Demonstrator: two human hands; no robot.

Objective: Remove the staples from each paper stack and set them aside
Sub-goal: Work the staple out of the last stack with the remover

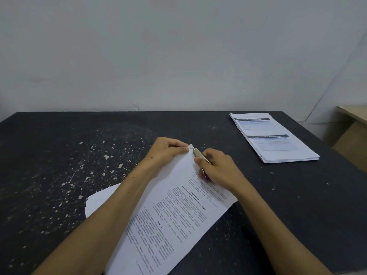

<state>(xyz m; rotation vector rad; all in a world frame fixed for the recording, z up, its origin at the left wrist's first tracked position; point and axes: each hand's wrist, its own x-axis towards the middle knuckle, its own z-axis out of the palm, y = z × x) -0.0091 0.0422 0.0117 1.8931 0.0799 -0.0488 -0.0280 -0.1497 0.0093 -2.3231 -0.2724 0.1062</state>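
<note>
A stapled stack of printed white paper (174,215) lies slanted across the near middle of the dark table. My left hand (167,150) pinches the stack's far corner, which is folded up slightly. My right hand (217,167) grips a slim metal staple remover (199,154), its tip pointing at that same corner beside my left fingers. The staple itself is too small to make out.
A second pile of printed sheets (274,136) with blue headers rests at the far right of the black, paint-chipped table (59,165). A pale wall runs behind the table. A wooden desk corner (351,124) stands off to the right.
</note>
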